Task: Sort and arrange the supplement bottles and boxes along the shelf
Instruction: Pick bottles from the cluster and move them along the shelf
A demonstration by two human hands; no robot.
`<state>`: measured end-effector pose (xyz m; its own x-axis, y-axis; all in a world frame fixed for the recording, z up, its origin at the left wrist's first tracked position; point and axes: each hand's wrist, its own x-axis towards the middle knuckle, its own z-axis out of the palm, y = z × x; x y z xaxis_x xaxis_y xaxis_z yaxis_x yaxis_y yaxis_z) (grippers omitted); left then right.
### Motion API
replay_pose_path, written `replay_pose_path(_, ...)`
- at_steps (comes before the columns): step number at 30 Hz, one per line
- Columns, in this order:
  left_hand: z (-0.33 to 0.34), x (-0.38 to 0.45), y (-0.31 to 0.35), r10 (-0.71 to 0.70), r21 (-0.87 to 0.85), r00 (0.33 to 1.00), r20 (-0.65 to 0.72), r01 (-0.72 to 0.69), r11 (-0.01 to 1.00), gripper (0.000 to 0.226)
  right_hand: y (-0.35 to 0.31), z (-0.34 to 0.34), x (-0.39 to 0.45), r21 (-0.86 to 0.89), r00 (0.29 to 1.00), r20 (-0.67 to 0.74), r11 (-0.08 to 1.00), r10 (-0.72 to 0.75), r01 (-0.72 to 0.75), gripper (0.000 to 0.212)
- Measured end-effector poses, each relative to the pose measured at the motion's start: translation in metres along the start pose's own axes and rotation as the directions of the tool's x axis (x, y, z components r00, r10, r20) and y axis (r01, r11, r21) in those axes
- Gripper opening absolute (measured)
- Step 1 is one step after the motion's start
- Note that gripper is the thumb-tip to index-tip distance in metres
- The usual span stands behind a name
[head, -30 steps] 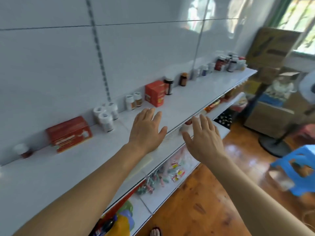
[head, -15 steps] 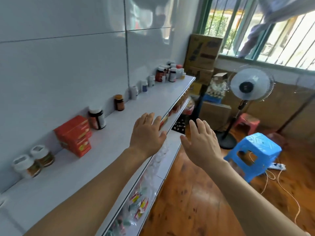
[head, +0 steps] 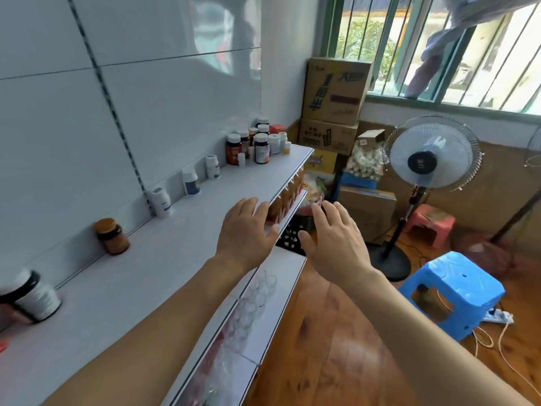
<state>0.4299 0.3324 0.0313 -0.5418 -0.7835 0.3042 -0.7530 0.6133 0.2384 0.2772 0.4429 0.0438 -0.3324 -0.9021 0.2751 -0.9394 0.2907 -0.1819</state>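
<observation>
Along the white shelf point(head: 164, 259) your two hands hover with nothing in them: your left hand point(head: 244, 230) is over the shelf's front edge, fingers straight and only slightly spread, and your right hand point(head: 336, 241) is just beside it, out past the edge above the wooden floor, fingers loosely apart. Whether the left fingertips touch the edge, you cannot tell. Against the tiled wall stands a spaced row of supplement bottles: an amber jar point(head: 112, 236), then a white bottle point(head: 161, 201), a second white bottle point(head: 191, 181) and a third point(head: 212, 166), each well apart from the next. At the far end a cluster of bottles point(head: 257, 143) stands packed together; those at the back are hidden behind the front ones, and their labels are too small to read. At the near left a dark-capped bottle point(head: 32, 297) is blurred and tilted, partly cut off by the frame edge. Beneath, the lower shelves point(head: 272, 268) hold clear packets that are hard to make out. Beyond the shelf stand stacked cardboard boxes point(head: 333, 106), a standing fan point(head: 430, 156) and a blue stool point(head: 452, 291).
</observation>
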Motion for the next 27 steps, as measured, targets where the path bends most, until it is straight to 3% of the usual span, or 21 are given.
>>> replay_pose_path(10, 0.065, 0.164, 0.000, -0.087, -0.010, 0.996, 0.017, 0.087, 0.996, 0.058, 0.074, 0.041, 0.170, 0.044, 0.994, 0.032, 0.993, -0.107, 0.106, 0.064)
replay_pose_path(18, 0.118, 0.315, -0.001, -0.073, -0.074, 0.997, 0.027, 0.075, 0.994, 0.057, 0.126, 0.079, 0.314, 0.011, 0.989, 0.041, 0.989, -0.145, 0.145, 0.059)
replay_pose_path(27, 0.167, 0.432, -0.005, -0.112, -0.062, 0.992, 0.057, 0.115, 0.991, 0.055, 0.176, 0.116, 0.448, 0.109, 0.961, 0.048, 0.957, -0.273, 0.267, 0.050)
